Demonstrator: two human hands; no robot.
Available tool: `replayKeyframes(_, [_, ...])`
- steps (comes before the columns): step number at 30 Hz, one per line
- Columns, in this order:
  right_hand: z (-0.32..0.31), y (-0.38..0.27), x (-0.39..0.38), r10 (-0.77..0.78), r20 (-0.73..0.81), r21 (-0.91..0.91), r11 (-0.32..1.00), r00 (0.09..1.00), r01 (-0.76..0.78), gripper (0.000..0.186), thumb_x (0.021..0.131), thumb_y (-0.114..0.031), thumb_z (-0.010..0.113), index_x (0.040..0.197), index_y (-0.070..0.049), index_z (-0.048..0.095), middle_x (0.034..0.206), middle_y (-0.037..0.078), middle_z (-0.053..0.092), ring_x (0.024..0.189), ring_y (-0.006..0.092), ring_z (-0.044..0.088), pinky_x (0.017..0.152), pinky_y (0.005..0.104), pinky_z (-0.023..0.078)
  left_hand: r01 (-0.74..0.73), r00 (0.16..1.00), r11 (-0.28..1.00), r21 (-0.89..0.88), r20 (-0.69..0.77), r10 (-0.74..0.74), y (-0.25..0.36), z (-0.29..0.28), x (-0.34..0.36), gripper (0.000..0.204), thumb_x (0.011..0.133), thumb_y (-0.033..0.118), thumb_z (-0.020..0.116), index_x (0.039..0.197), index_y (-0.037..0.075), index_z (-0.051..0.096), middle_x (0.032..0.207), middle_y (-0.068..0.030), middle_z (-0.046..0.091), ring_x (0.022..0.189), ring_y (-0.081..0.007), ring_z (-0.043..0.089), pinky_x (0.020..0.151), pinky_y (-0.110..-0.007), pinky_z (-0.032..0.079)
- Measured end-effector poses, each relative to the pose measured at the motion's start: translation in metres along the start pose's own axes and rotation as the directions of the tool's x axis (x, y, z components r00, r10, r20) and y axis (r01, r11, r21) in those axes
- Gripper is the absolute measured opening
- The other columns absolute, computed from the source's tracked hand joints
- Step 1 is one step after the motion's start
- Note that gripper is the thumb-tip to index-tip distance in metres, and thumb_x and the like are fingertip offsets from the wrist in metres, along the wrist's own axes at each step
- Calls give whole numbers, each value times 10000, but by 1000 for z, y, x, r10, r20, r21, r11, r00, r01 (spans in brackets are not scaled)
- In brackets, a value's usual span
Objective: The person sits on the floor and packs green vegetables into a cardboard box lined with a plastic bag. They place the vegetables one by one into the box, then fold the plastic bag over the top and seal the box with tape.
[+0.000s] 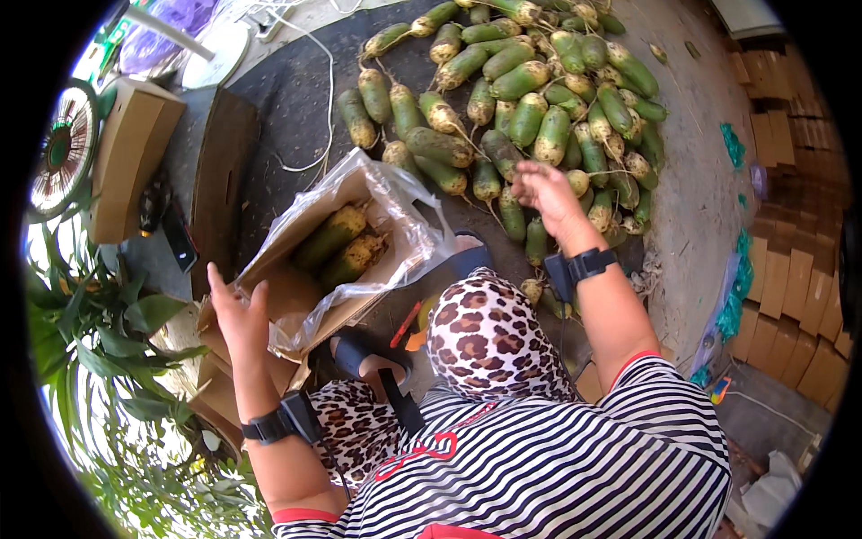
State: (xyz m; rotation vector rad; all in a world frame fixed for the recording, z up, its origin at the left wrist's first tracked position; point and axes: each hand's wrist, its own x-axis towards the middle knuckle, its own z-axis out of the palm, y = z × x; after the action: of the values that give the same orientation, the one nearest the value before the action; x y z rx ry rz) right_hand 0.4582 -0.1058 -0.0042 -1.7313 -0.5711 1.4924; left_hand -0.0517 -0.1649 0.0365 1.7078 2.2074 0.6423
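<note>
In front of me on the left stands a cardboard box (pixel 269 256) lined with clear plastic (pixel 417 225). At least two green radishes (pixel 328 235) lie inside it. My left hand (pixel 239 314) is beside the box's left side, its fingers spread and nothing in them. On the right, my right hand (pixel 549 194) reaches over the near edge of a large heap of green radishes (pixel 552 135). Its fingers are apart and loosely bent next to a radish (pixel 500 153); whether they touch it I cannot tell. No radish is in that hand.
A dark mat (pixel 296 99) lies under the heap, with a white cable (pixel 330 99) across it. An orange-handled tool (pixel 406 323) lies by my foot. To the left are a fan (pixel 65 148), a carton (pixel 135 157), a phone (pixel 180 240) and leafy plants (pixel 99 332). Stacked cartons (pixel 790 278) line the right.
</note>
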Motion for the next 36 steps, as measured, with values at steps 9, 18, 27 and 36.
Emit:
replayKeyframes(9, [-5, 131, 25, 210, 13, -270, 942, 978, -199, 316, 857, -88, 621, 1158, 10, 620, 946, 86, 686, 780, 184, 663, 678, 313, 506, -242, 742, 969, -49, 634, 217, 128, -6, -34, 779, 686, 258, 866, 1347, 26, 526, 1305, -202, 561, 1165, -375, 562, 952, -418, 489])
replayKeyframes(18, [69, 140, 99, -241, 29, -816, 555, 970, 162, 550, 829, -157, 667, 1327, 13, 506, 1332, 206, 538, 1253, 376, 497, 1051, 420, 420, -74, 721, 995, -62, 686, 96, 131, -7, -34, 282, 687, 54, 814, 837, 2, 582, 761, -125, 577, 692, -282, 568, 634, -377, 469])
replayKeyframes(27, [123, 139, 110, -266, -162, -948, 309, 950, -75, 661, 733, -353, 827, 1199, -5, 512, 1209, 166, 549, 1161, 338, 538, 986, 448, 452, 58, 601, 969, -240, 783, 158, 144, -25, -48, 170, 766, -25, 759, 789, 19, 597, 633, -12, 519, 545, -114, 465, 514, -266, 399])
replayKeyframes(36, [111, 133, 118, -110, -123, -888, 457, 986, -60, 665, 707, -363, 752, 1205, -3, 499, 1185, 207, 582, 1115, 395, 597, 940, 468, 501, -193, 820, 981, -32, 543, 180, 155, -21, -53, 622, 681, 56, 808, 1256, 24, 574, 1186, -192, 620, 1070, -361, 593, 896, -409, 492])
